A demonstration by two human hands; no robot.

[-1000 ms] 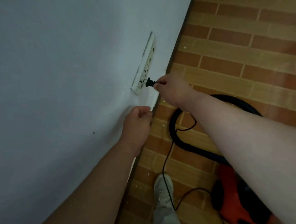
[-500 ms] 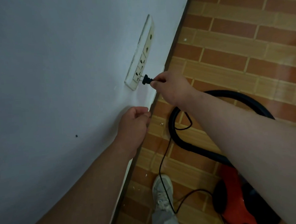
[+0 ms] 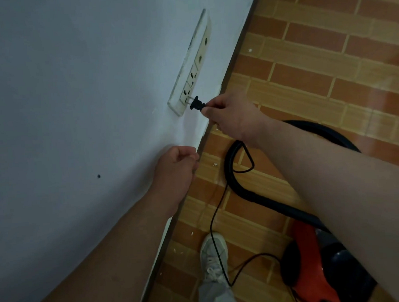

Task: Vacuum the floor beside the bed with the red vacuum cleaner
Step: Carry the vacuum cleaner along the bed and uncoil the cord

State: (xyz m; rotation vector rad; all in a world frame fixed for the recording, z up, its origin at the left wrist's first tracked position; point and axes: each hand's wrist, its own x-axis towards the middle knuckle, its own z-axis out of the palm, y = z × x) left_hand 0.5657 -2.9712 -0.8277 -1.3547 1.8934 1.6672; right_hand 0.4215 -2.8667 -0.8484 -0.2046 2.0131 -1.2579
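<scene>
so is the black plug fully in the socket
Not fully: metal prongs show between the black plug and the white wall socket strip; the right hand pinches it.

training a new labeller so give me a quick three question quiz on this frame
1. True or false: the plug is pushed fully home in the wall socket strip.
2. What does the right hand pinch? A a cloth, B the plug, C nothing.
3. Fill in: the black cord running to the red vacuum cleaner passes across the person's ____.

Key: 1 false, bare prongs show between plug and socket; 2 B; 3 shoe.
</scene>
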